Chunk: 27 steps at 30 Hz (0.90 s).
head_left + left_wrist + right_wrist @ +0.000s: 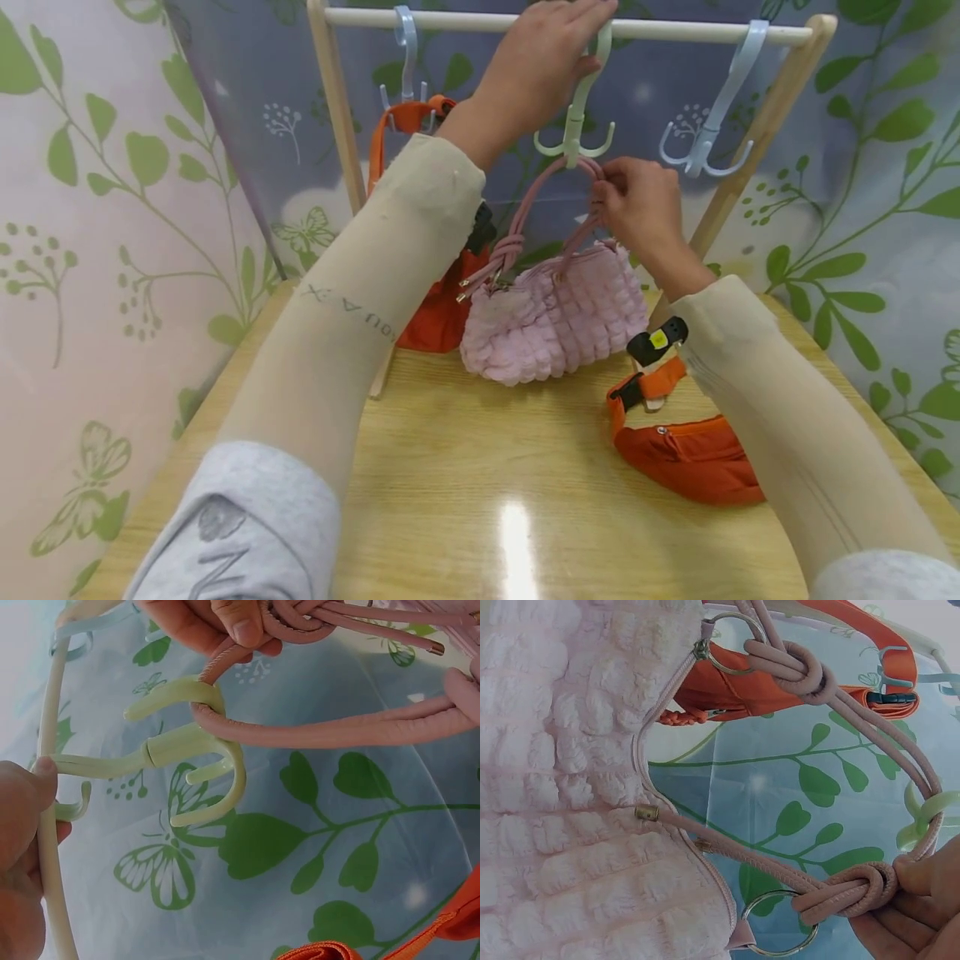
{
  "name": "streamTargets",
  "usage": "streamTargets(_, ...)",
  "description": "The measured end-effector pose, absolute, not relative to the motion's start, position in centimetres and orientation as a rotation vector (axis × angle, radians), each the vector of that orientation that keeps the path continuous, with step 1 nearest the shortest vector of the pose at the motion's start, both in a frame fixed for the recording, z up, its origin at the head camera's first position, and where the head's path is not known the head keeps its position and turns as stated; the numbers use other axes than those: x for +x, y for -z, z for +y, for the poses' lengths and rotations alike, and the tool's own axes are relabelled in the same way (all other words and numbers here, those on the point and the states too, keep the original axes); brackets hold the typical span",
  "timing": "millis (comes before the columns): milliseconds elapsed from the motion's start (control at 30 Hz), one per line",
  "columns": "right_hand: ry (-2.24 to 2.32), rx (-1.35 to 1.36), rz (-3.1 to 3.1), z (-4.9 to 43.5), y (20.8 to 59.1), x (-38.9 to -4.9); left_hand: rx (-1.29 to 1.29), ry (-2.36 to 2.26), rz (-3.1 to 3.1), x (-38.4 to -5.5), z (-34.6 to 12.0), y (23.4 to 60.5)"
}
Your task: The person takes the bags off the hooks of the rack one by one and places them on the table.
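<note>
Pink bag hangs by its handle from the green hook; whether its underside touches the wooden table I cannot tell. On my feed the person's right hand pinches that handle just beside the hook, thumb and fingers drawn together with the cord between them. Up past the hook, the left hand grips the white bar where the hook hangs, its thumb pressed close by the hook's stem; I cannot make out how all its other fingers lie.

The bag's side is quilted in puffy, crinkled squares, and it tilts, its right end higher than its left from my head camera. The handle is a smooth, darker pink cord.

The right wrist camera gives me what the head view loses: a metal ring at each end of the bag's top edge, and a knot in the cord near each. The left wrist camera shows the cord bent around the hook's prongs. Only from the head do I see the orange pouch lying nearer on the table; farther back hangs an orange bag, then the leaf-patterned backdrop.
</note>
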State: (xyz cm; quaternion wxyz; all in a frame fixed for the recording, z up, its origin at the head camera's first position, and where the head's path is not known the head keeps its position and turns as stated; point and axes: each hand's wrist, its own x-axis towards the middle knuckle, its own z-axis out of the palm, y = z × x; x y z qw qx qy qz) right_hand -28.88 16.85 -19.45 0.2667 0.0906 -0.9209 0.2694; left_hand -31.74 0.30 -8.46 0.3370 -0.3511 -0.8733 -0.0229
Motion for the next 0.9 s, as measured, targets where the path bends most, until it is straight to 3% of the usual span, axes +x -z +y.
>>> streamTargets(900,-0.897,0.188,-2.348,17.4,17.3,-27.9,-0.885,0.098,-2.277,-32.0,0.2,8.8)
